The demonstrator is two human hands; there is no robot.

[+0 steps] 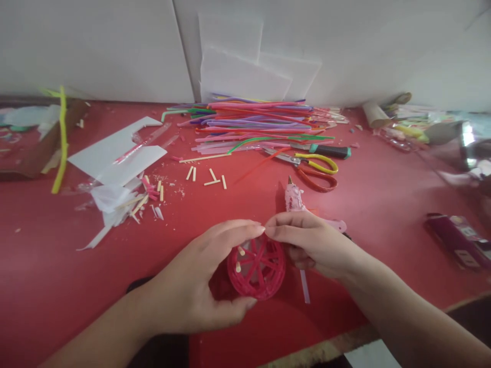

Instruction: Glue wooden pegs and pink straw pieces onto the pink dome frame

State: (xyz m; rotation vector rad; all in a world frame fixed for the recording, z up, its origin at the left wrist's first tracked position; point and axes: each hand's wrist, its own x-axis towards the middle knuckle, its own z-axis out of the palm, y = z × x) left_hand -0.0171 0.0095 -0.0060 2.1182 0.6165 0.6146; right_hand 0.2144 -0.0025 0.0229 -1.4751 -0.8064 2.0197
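My left hand curls around a small red wheel made of straw pieces, with spokes and a few short wooden pegs inside it. Thumb under the rim, fingers over the top. My right hand is closed at the wheel's upper right edge, its fingertips meeting the left fingertips above the rim. A pale straw piece sticks out below the right hand. Just behind the hands lies a pink glue gun on the red table.
Scissors with red and yellow handles lie behind the glue gun. A pile of coloured straws spreads at the back. Cut wooden sticks, white paper scraps at left. A purple box at right. Table edge runs near the bottom right.
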